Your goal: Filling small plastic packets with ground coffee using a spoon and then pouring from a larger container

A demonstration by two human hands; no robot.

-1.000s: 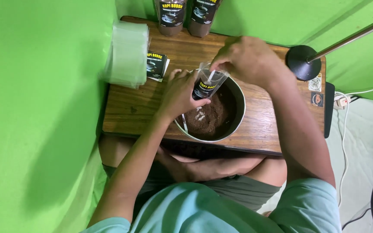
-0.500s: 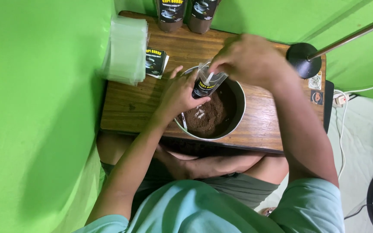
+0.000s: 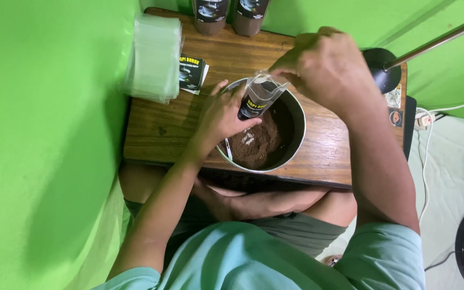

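A clear plastic pouch with a black label (image 3: 258, 99) is held over a metal bowl (image 3: 297, 140) of brown powder (image 3: 257, 144). My left hand (image 3: 220, 115) grips the pouch's lower part from the left. At the pouch's open top, my right hand (image 3: 326, 67) pinches the edge. A spoon handle (image 3: 228, 150) lies in the powder, partly hidden under my left hand. The bowl stands on a small wooden table (image 3: 173, 126).
A stack of clear empty pouches (image 3: 154, 56) sits at the table's left edge beside a black label card (image 3: 190, 73). Two filled pouches (image 3: 231, 13) stand at the far edge. A black lamp base (image 3: 381, 69) with a metal rod is on the right. Green cloth surrounds the table.
The pouch and both hands have shifted slightly; my left hand has slid lower along the pouch, and my right hand stays at its top.
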